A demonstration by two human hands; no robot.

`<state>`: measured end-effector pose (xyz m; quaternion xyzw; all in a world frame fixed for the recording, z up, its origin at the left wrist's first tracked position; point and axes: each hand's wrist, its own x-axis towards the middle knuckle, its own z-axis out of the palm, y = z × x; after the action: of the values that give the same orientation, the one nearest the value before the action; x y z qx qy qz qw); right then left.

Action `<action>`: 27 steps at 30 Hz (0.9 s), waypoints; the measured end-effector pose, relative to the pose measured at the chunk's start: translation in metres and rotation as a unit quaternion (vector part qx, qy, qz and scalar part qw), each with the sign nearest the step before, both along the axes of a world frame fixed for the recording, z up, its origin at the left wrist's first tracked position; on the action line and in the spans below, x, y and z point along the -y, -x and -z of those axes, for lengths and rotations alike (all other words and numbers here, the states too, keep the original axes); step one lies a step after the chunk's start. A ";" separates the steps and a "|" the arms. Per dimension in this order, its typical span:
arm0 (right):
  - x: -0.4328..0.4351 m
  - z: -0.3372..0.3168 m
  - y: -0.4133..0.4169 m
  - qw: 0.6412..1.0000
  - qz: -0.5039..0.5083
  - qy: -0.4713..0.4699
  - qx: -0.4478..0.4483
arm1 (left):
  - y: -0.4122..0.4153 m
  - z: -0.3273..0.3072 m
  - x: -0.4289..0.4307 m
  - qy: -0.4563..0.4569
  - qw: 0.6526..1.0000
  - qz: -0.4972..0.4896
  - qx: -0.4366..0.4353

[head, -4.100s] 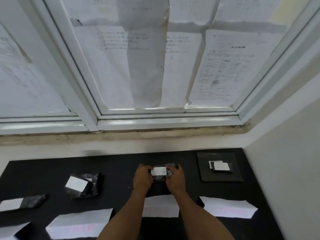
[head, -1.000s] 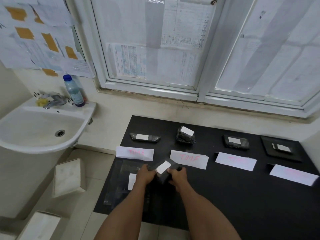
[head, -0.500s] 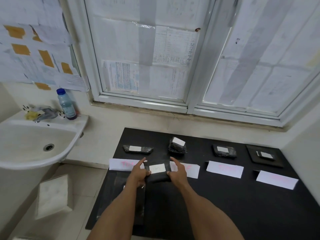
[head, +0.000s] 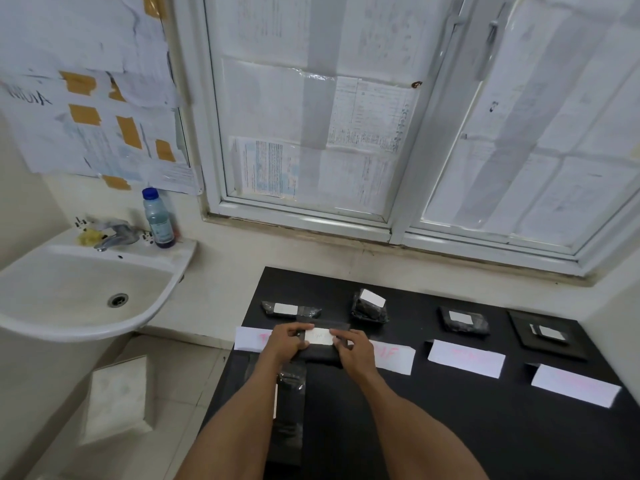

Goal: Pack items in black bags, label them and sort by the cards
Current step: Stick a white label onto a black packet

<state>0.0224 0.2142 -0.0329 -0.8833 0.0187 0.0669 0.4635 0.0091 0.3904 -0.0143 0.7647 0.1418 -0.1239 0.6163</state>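
- A stack of flat glossy black plastic bags lies nearest, at the left edge of the black tabletop, partly under the left forearm.
- The left hand and right hand grip a packed black plastic bag from either side, fingers closed on its ends, thumbs pressing a white rectangular label on its top.
- The label bears faint writing, too blurred to read.
- This bag sits over the leftmost two of four white paper cards with pink lettering, which run in a row to the right.
- Beyond the cards lie three labelled black packets and, far right, a flat black square tray.
- Far left, a white ceramic washbasin carries a clear blue-capped bottle.
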 end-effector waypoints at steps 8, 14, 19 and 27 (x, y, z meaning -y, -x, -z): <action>-0.002 -0.001 -0.009 0.999 0.010 0.028 0.019 | -0.007 0.002 -0.001 0.004 1.000 -0.008 -0.008; 0.012 -0.006 -0.016 0.999 0.052 0.011 -0.003 | -0.022 0.005 0.016 0.026 0.999 -0.013 -0.019; 0.036 -0.008 -0.035 0.998 0.066 0.013 -0.019 | -0.052 0.006 0.040 0.006 1.000 -0.009 -0.024; 0.086 0.001 -0.107 0.991 0.121 -0.026 -0.057 | -0.124 0.028 0.075 0.024 0.995 -0.060 -0.081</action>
<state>0.1298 0.1278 -0.0338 -0.8572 0.1495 0.0607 0.4890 0.1329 0.3158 -0.0421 0.7270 0.2344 -0.1516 0.6273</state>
